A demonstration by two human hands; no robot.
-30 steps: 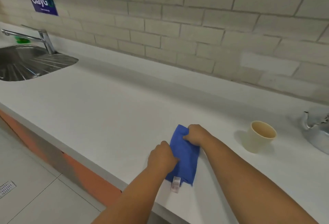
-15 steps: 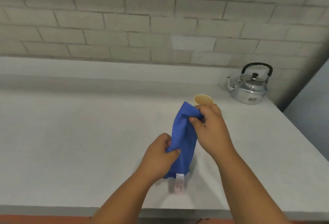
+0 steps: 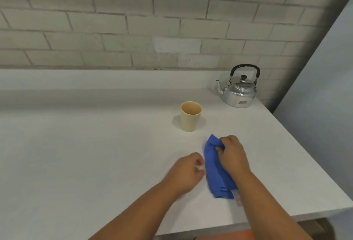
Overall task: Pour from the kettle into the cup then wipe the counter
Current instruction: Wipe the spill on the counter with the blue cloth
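Cloth (image 3: pixel 214 165) gripped by right hand (image 3: pixel 232 156) near counter (image 3: pixel 95 154) edge; left hand (image 3: pixel 186 173) seemingly clenched.

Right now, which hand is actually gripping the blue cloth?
The right hand: its fingers pinch the blue cloth at the upper end. The left hand sits beside the cloth, curled, apparently not holding it.

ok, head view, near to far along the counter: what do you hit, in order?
left hand → blue cloth under the right hand → cup → kettle at the back right, by the brick wall.
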